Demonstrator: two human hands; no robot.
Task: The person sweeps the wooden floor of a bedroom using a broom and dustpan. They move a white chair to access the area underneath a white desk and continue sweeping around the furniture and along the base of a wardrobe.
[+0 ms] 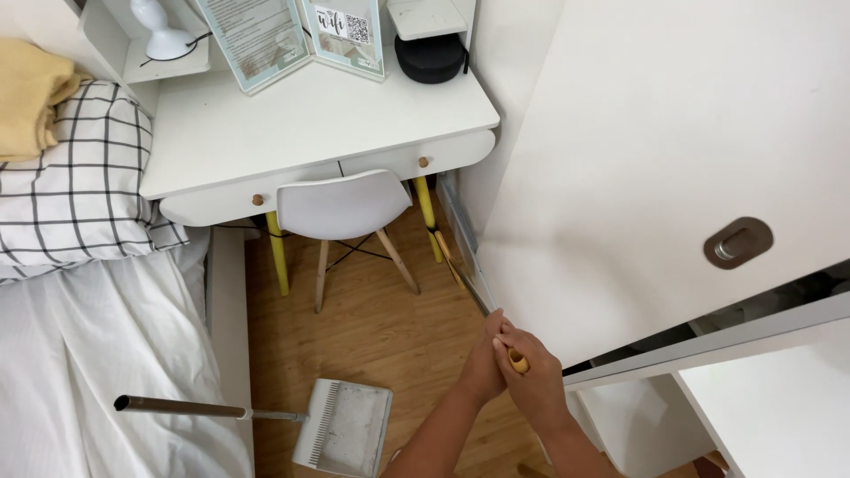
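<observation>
Both my hands are clasped around the top of a thin broom handle [467, 285] whose yellow wooden tip pokes out between the fingers. My left hand [486, 361] wraps it from the left and my right hand [537, 382] from the right. The stick slants away down to the floor by the yellow desk leg [427, 217], along the foot of the white wardrobe door [655, 168]. The broom's head is hard to make out there. A grey long-handled dustpan [345, 427] stands on the wooden floor [372, 327] to the left of my arms.
A white desk [301, 124] with two drawers holds a lamp, cards and a black round object. A white chair [341, 208] is tucked under it. A bed [97, 345] with a checked pillow fills the left. The sliding wardrobe has a metal recessed handle [737, 242].
</observation>
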